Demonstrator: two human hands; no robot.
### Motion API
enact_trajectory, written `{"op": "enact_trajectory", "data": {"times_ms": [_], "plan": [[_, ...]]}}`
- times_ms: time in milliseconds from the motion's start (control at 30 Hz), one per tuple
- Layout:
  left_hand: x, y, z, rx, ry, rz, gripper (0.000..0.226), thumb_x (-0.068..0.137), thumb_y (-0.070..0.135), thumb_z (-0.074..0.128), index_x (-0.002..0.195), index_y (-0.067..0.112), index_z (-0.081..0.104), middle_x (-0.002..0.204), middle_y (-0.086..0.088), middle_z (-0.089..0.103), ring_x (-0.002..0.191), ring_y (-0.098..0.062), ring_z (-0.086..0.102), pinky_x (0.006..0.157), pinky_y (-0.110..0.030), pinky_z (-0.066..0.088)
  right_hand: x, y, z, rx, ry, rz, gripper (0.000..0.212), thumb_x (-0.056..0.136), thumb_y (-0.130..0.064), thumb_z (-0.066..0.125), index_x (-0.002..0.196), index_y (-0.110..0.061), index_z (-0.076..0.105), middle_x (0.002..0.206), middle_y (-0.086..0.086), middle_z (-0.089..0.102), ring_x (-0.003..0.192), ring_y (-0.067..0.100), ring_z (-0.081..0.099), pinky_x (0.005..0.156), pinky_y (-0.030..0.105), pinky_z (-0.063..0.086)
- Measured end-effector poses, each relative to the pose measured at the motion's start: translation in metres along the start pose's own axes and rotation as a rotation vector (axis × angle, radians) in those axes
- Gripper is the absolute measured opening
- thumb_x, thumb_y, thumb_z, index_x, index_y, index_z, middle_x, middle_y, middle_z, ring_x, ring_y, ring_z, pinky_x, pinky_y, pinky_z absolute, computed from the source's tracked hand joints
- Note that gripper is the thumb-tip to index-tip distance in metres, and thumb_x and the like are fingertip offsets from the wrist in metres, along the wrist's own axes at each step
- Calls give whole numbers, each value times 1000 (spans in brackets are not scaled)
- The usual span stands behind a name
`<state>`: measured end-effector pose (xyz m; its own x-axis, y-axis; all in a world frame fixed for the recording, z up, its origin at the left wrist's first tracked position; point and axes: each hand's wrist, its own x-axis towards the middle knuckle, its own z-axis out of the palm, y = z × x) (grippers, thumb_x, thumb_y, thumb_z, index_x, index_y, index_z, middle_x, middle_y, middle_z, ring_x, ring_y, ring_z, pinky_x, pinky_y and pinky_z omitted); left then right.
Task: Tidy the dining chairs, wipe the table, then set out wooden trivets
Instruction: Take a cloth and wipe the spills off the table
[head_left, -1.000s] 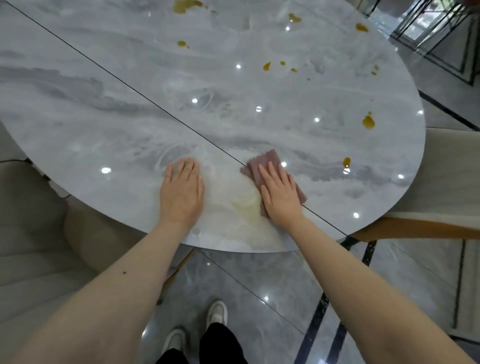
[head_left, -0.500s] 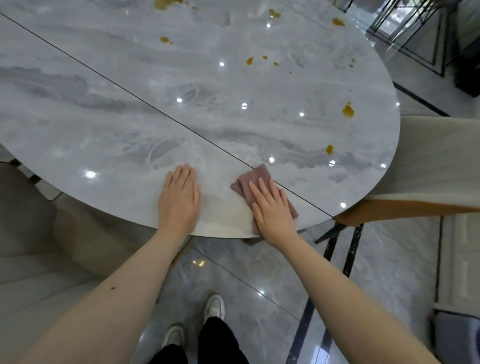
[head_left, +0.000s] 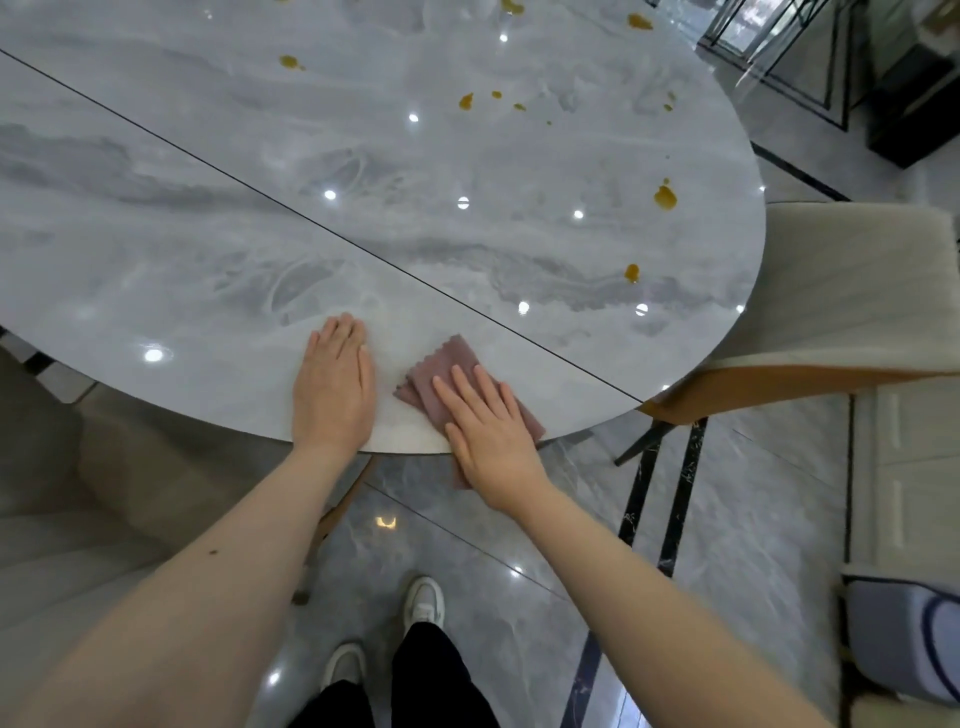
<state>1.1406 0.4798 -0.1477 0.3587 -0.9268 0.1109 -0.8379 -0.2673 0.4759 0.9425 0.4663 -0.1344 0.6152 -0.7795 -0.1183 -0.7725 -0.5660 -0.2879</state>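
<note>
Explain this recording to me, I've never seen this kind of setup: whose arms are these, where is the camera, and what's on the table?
No machine here: a person wears one wide-angle camera on the head, looking down at their own bare arms. The left hand rests flat on the grey marble-look table. The right hand presses a dusty-pink cloth at the table's near edge, fingers straight, so nothing is gripped. Yellow-brown spills dot the far side. A cream chair stands at right.
</note>
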Motion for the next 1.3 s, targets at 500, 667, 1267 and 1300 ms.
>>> {"op": "enact_trajectory", "data": {"times_ms": [500, 667, 1267, 1300], "plan": [[-23, -41, -20, -113, 45, -73, 48, 103, 19, 20, 142, -5, 34, 151, -17, 31, 143, -25, 22, 119, -32, 3, 39, -34, 9, 12, 99, 213, 54, 102, -28, 28, 153, -21, 12, 160, 2, 8, 148, 22, -1, 119, 40, -3], [-23, -41, -26, -177, 32, -73, 45, 104, 15, 23, 142, -5, 33, 152, -17, 29, 144, -24, 20, 118, -29, 1, 19, -56, 20, 72, 74, -35, 51, 102, -26, 32, 151, -21, 20, 159, 1, 17, 148, 20, 4, 120, 40, 0], [-42, 54, -27, -441, -131, 77, 33, 99, 20, 44, 120, 2, 61, 121, -13, 62, 110, -25, 57, 93, -26, 39, -40, -11, -48, 1462, 143, 516, 34, 96, -1, 49, 129, -4, 44, 114, 7, 58, 93, 10, 61, 74, 16, 53], [-40, 61, -30, -491, -163, 56, 29, 98, 19, 46, 117, 4, 63, 115, -11, 64, 100, -22, 58, 84, -22, 40, -38, -10, -50, 1569, 161, 573, 32, 96, -1, 48, 128, -3, 45, 111, 9, 59, 90, 13, 62, 69, 18, 54]]}}
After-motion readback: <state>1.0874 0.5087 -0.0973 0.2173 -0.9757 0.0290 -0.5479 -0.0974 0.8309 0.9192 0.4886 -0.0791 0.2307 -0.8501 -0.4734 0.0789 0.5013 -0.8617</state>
